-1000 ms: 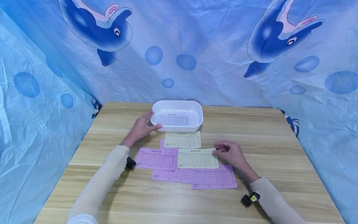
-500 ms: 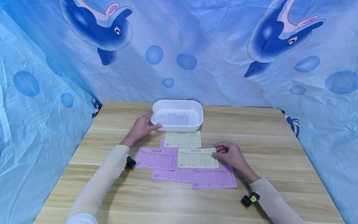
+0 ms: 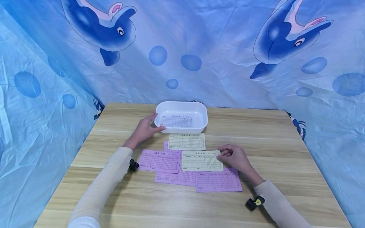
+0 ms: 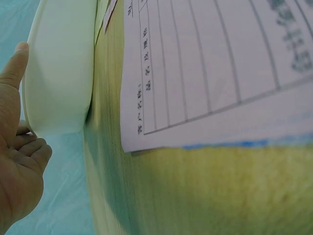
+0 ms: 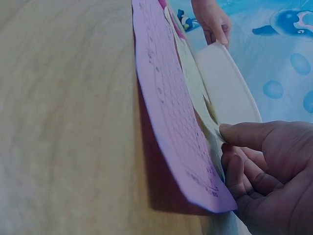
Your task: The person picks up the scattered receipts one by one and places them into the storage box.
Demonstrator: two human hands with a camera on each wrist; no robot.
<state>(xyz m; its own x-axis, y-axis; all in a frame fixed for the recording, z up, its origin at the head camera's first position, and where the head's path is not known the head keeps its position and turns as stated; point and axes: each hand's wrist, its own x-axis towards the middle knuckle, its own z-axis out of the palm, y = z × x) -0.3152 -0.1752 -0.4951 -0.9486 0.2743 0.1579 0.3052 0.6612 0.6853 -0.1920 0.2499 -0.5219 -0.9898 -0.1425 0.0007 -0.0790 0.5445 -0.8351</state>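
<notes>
My left hand (image 3: 144, 129) grips the left end of a white plastic tray (image 3: 185, 130), thumb on the front rim and fingers round the side. A white printed form (image 3: 176, 121) lies inside the tray. My right hand (image 3: 234, 156) pinches the right edge of a pale yellow form (image 3: 199, 162) between thumb and fingers. In the right wrist view the thumb presses on the edge of the yellow form (image 5: 211, 125), with the other fingers curled below. Beneath and around it lie several purple forms (image 3: 219, 183). A second yellow form (image 3: 186, 143) lies just before the tray.
A purple form (image 3: 158, 162) lies near my left wrist, overlapping others. The wood-grain table (image 3: 165, 209) reaches back to a blue curtain (image 3: 222, 88) printed with dolphins. Black wrist cameras (image 3: 252, 203) sit on both sleeves.
</notes>
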